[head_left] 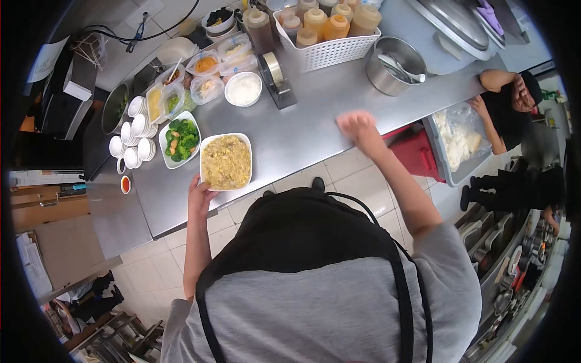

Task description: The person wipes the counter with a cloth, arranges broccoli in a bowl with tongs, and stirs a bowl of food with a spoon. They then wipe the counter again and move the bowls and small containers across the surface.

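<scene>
At the counter's front edge, my left hand point(201, 196) grips the lower left corner of a white square bowl point(249, 175) filled with yellow fried rice point(226, 161). My right hand point(360, 128) is over the steel counter, well to the right of that bowl. Its fingers are slightly blurred but look loosely extended, and I see nothing in them. Just left of the rice stands another white bowl point(175, 166) of broccoli point(180, 138) with light brown pieces. A small cup of red sauce point(126, 184) sits farther left.
Stacked small white cups point(145, 149), ingredient tubs point(204, 63), a round white bowl point(243, 89) and a tape dispenser point(277, 81) line the back. Beyond are a basket of bottles point(333, 53) and a metal pot point(396, 66). At right, a person point(514, 115) touches a grey bin point(449, 175).
</scene>
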`<state>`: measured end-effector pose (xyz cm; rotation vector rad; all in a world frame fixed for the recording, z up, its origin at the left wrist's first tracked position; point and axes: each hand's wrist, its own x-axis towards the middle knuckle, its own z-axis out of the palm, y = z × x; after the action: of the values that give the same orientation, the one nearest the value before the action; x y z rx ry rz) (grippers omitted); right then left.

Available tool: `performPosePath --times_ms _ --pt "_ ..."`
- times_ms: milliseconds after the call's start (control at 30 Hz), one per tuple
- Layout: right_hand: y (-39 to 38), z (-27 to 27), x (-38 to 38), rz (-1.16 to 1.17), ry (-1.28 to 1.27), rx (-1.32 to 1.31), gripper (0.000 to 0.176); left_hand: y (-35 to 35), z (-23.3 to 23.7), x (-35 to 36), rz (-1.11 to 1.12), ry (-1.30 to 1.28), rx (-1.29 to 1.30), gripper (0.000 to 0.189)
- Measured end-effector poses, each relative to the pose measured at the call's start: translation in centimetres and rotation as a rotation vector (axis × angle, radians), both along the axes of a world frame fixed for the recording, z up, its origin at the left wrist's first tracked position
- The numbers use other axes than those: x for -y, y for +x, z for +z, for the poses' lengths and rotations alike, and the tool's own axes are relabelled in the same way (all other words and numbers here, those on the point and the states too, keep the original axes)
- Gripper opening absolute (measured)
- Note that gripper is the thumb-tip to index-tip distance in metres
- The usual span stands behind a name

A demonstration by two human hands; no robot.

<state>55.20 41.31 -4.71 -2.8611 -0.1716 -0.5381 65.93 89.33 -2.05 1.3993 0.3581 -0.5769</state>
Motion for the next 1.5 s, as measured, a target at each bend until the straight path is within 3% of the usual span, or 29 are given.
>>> performPosePath --times_ms 67,133,233,267,300,367,400,433,500,567,600,633,667,733,767,800,833,900,967,1067,1200,1333,1400,1467,1500 --pt "-4.9 2.9 -0.7 -0.046 0.237 -0.544 0.028 -0.3 0.2 1.3 0.028 -0.017 -0.004 0.045" --pt "-8.6 6.8 0.6 -0.107 0.213 -1.050 0.024 -0.7 0.5 2.6 0.051 -0.060 0.005 0.045" --pt "-9.4 13.0 3.4 -0.340 0.528 -0.932 0.029 -1.1 1.1 3.7 0.061 -0.120 0.008 0.046" --pt "-10.0 11.8 5.6 -0.242 0.917 -0.796 0.028 -1.0 0.9 3.3 -0.038 -0.131 -0.007 0.047" --pt "-9.6 12.9 4.7 -0.229 1.240 -0.723 0.012 -0.7 0.9 2.6 -0.136 -0.139 -0.019 0.048" --pt "-10.2 5.6 6.9 -0.237 1.694 -0.745 0.010 0.1 1.5 1.9 -0.156 -0.076 -0.008 0.050" --pt "-10.8 1.1 7.6 -0.587 0.787 -0.832 0.013 0.7 1.2 1.4 -0.172 0.054 0.039 0.049" --pt "-10.5 2.1 5.1 -0.527 -0.202 -0.901 0.016 1.3 1.0 1.0 -0.184 0.181 0.084 0.050" --pt "-10.3 1.9 5.9 -0.433 0.504 -0.772 0.014 2.2 1.3 0.6 -0.126 0.293 0.190 0.048" --pt "-9.1 3.0 6.6 -0.355 0.609 -0.778 0.014 3.0 1.2 0.3 -0.085 0.416 0.284 0.046" --pt "-8.2 4.8 6.1 -0.298 0.717 -0.778 0.015 3.6 1.0 0.5 -0.098 0.501 0.450 0.036" --pt "-6.7 6.3 5.1 -0.287 0.719 -0.778 0.015 4.2 0.9 0.9 -0.112 0.585 0.617 0.028" --pt "-4.6 7.9 3.3 -0.192 0.741 -0.750 0.014 4.8 3.2 1.9 -0.263 0.901 0.567 0.020" --pt "-0.3 9.6 -0.9 -0.073 0.753 -0.689 0.014 6.4 3.0 3.5 -0.260 0.909 0.994 0.017" --pt "1.9 10.0 -2.9 -0.047 0.743 -0.656 0.014 7.1 3.2 4.6 -0.268 0.910 1.067 0.015" --pt "4.3 8.3 -4.2 0.048 0.562 -0.507 0.015 7.9 3.4 5.6 -0.274 0.912 1.141 0.014" --pt "6.4 7.9 -6.8 -0.034 0.528 -0.458 0.017 9.1 2.8 6.3 -0.350 0.992 1.098 0.013" --pt "10.2 6.3 -11.7 -0.047 0.825 -0.336 0.020 10.3 2.3 7.3 -0.422 1.075 1.043 0.013" --pt "13.8 2.3 -14.4 0.035 0.990 -0.330 0.020 11.0 2.8 8.2 -0.712 1.285 0.842 0.019" --pt "14.8 0.9 -17.5 0.006 0.957 -0.437 0.019 11.5 2.4 8.4 -0.775 1.358 0.783 0.018" --pt "11.7 0.2 -17.1 0.125 0.829 -0.228 0.019 10.2 1.9 7.7 -0.664 1.318 0.769 0.014" --pt "7.0 3.0 -14.6 0.105 1.031 -0.678 0.020 8.9 0.5 6.8 -0.603 1.332 0.748 0.015" --pt "5.3 5.9 -12.1 0.275 1.056 -0.859 0.019 8.2 -0.1 5.8 -0.603 1.315 0.730 0.015" --pt "4.8 6.9 -8.1 0.249 1.231 -0.839 0.024 7.7 -1.5 4.6 -0.428 0.881 0.454 0.014" --pt "4.9 6.0 -5.3 0.186 1.316 -0.756 0.026 7.0 -0.8 4.5 -0.418 0.882 0.460 0.014"
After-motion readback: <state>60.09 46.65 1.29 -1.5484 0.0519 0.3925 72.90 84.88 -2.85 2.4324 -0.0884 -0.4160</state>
